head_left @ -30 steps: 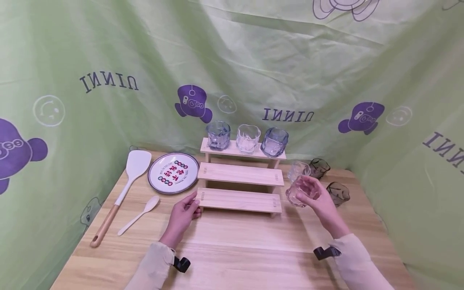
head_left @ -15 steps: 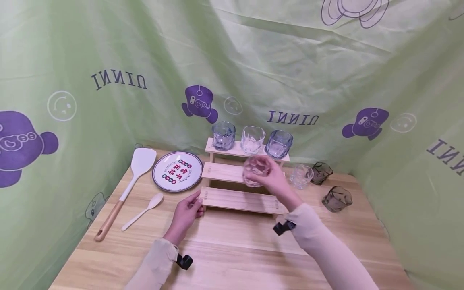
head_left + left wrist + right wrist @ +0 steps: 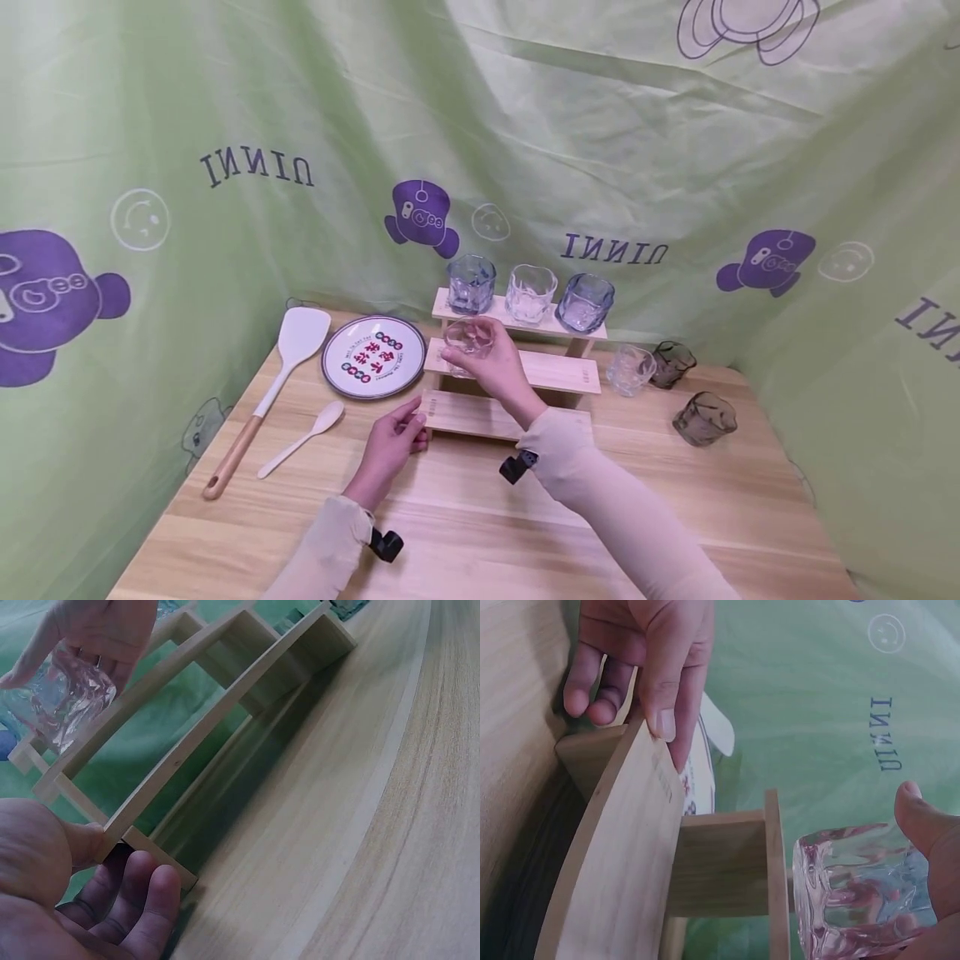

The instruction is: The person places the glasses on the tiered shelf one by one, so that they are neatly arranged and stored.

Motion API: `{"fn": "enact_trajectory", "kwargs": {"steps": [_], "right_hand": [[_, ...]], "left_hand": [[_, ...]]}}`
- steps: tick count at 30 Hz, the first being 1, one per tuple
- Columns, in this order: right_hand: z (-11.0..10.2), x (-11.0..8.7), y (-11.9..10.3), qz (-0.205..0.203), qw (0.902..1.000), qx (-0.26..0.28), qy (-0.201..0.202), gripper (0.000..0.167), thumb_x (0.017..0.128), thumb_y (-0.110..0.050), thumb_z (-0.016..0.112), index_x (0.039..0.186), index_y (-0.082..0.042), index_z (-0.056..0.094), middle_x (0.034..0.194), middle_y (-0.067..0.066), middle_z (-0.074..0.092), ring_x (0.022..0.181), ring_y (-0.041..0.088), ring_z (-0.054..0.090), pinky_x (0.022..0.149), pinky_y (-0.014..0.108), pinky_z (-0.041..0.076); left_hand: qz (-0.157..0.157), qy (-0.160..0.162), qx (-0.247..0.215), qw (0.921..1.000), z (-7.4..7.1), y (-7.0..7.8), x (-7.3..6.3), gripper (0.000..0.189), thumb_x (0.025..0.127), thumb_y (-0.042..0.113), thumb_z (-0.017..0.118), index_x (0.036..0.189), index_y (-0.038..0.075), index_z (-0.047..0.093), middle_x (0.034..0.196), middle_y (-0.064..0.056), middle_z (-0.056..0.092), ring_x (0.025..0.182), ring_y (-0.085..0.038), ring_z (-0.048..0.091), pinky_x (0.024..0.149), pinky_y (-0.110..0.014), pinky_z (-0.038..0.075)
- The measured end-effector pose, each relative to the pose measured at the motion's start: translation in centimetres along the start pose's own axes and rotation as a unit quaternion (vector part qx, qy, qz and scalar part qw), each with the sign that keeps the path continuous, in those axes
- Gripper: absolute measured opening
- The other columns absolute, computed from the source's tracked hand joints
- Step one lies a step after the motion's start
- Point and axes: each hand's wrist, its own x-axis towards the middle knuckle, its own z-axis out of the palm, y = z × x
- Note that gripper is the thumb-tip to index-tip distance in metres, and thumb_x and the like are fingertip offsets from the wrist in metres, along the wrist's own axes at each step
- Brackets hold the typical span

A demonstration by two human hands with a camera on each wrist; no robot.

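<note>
Head view: one pink glass [image 3: 467, 335], ten o'clock on tiered wooden rack [image 3: 551, 367]
Right hand [image 3: 495, 363], fingers closed around glass at middle tier [image 3: 572, 375], tier contact unclear; left hand [image 3: 392, 442], pinching end of bottom tier [image 3: 457, 410], eight o'clock

At upper left, the fingers of the left hand [image 3: 649, 664] grip one end of a wooden rack [image 3: 615, 862]. At lower right, the right hand [image 3: 943, 866] holds a pinkish glass [image 3: 855, 892] just beside another rack board. Green cloth [image 3: 802, 705] fills the upper right; the surface [image 3: 514, 750] shows at left.
</note>
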Motion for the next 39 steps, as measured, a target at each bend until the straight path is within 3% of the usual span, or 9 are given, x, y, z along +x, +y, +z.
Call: {"fn": "enact_trajectory", "kwargs": {"steps": [5, 11, 16, 20, 25, 31, 35, 39], "right_hand": [[0.0, -0.4, 0.2, -0.003, 1.0000, -0.005, -0.002, 0.087, 0.076, -0.033, 0.092, 0.143, -0.007, 0.044, 0.137, 0.010, 0.058, 0.124, 0.025, 0.056, 0.106, 0.034, 0.050], [-1.2, -1.4, 0.5, -0.026, 0.9985, -0.048, -0.002, 0.093, 0.074, -0.031, 0.093, 0.148, -0.015, 0.039, 0.139, 0.011, 0.056, 0.126, 0.027, 0.054, 0.111, 0.041, 0.044], [-1.7, -1.6, 1.2, -0.051, 0.9976, -0.041, -0.020, 0.080, 0.079, -0.019, 0.090, 0.143, -0.010, 0.043, 0.133, 0.013, 0.058, 0.121, 0.028, 0.058, 0.107, 0.038, 0.050], [-1.5, -1.3, 1.1, -0.054, 0.9970, -0.053, -0.017, 0.073, 0.079, -0.021, 0.090, 0.138, -0.009, 0.048, 0.128, 0.012, 0.061, 0.114, 0.025, 0.061, 0.100, 0.035, 0.054], [-1.2, -0.9, 1.1, -0.040, 0.9965, -0.074, -0.001, 0.073, 0.078, -0.023, 0.091, 0.136, -0.008, 0.049, 0.125, 0.011, 0.062, 0.108, 0.024, 0.063, 0.094, 0.033, 0.057], [-1.4, -0.3, 1.0, -0.034, 0.9946, -0.098, -0.001, 0.077, 0.075, -0.029, 0.093, 0.135, -0.008, 0.049, 0.123, 0.010, 0.062, 0.109, 0.024, 0.061, 0.098, 0.035, 0.055], [-2.1, -0.4, 1.0, -0.035, 0.9959, -0.082, -0.018, 0.080, 0.074, -0.030, 0.094, 0.136, -0.008, 0.048, 0.125, 0.008, 0.060, 0.114, 0.023, 0.059, 0.103, 0.037, 0.052], [-4.2, -1.5, 1.4, -0.041, 0.9971, -0.024, -0.060, 0.081, 0.078, -0.023, 0.091, 0.142, -0.006, 0.044, 0.134, 0.014, 0.056, 0.124, 0.030, 0.055, 0.111, 0.041, 0.046]], "left_hand": [[-0.002, 0.001, 0.003, 1.0000, 0.1, 0.0, -0.2, 0.046, 0.101, 0.007, 0.062, 0.146, 0.006, 0.054, 0.105, -0.014, 0.061, 0.084, -0.022, 0.064, 0.075, -0.032, 0.064], [-0.002, -0.007, 0.000, 1.0000, 0.3, 0.2, -0.3, 0.047, 0.102, 0.007, 0.062, 0.147, 0.006, 0.052, 0.106, -0.015, 0.060, 0.086, -0.023, 0.064, 0.077, -0.033, 0.064], [0.001, 0.002, 0.000, 1.0000, -0.1, 0.4, -0.4, 0.046, 0.101, 0.006, 0.062, 0.147, 0.005, 0.053, 0.104, -0.015, 0.059, 0.085, -0.023, 0.064, 0.076, -0.033, 0.064], [0.007, 0.004, 0.001, 1.0000, -0.3, 0.5, -0.4, 0.046, 0.102, 0.005, 0.061, 0.146, 0.004, 0.052, 0.104, -0.015, 0.059, 0.084, -0.024, 0.064, 0.076, -0.034, 0.065], [0.007, -0.003, 0.001, 1.0000, -0.1, 0.4, -0.3, 0.046, 0.101, 0.005, 0.061, 0.146, 0.004, 0.052, 0.103, -0.014, 0.059, 0.084, -0.024, 0.064, 0.077, -0.035, 0.065], [-0.001, 0.003, 0.001, 1.0000, 0.0, 0.3, -0.2, 0.046, 0.101, 0.006, 0.062, 0.146, 0.004, 0.052, 0.104, -0.015, 0.059, 0.085, -0.023, 0.064, 0.077, -0.034, 0.064], [-0.007, 0.005, 0.002, 1.0000, 0.0, 0.4, -0.1, 0.047, 0.101, 0.005, 0.062, 0.147, 0.005, 0.052, 0.106, -0.014, 0.059, 0.085, -0.022, 0.064, 0.077, -0.033, 0.064], [-0.013, -0.001, 0.006, 0.9999, 0.0, 0.5, -0.2, 0.047, 0.101, 0.006, 0.061, 0.148, 0.007, 0.051, 0.108, -0.014, 0.059, 0.085, -0.021, 0.064, 0.078, -0.033, 0.064]]}}
